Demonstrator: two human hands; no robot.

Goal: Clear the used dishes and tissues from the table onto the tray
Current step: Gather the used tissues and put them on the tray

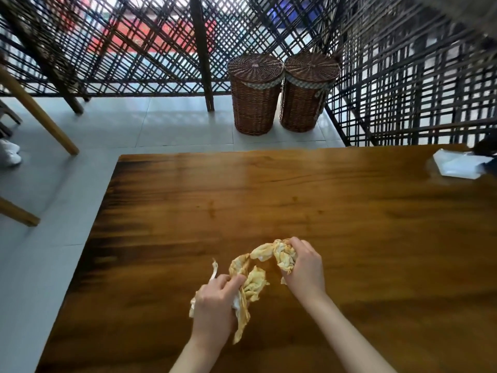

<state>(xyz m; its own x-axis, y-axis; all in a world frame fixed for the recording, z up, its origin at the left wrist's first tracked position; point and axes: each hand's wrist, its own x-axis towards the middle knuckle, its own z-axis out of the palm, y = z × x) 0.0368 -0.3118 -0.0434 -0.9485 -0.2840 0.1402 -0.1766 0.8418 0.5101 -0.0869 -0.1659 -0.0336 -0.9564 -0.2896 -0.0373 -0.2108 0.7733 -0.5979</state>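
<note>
Stained tissues (pixel 248 278) bunched in left hand (pixel 215 302); second wad (pixel 279 254) clenched by right hand (pixel 304 265), above wooden tabletop (pixel 349 224).

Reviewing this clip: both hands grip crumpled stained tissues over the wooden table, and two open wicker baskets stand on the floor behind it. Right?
Not quite. In the head view the two wicker baskets have lids on, not open. The left hand and right hand do grip stained tissues over the wooden table.

Bright daylight through the lattice screen (pixel 134 36), glare on the table (pixel 269 179), wide-angle bending, edges perhaps blurred
</note>
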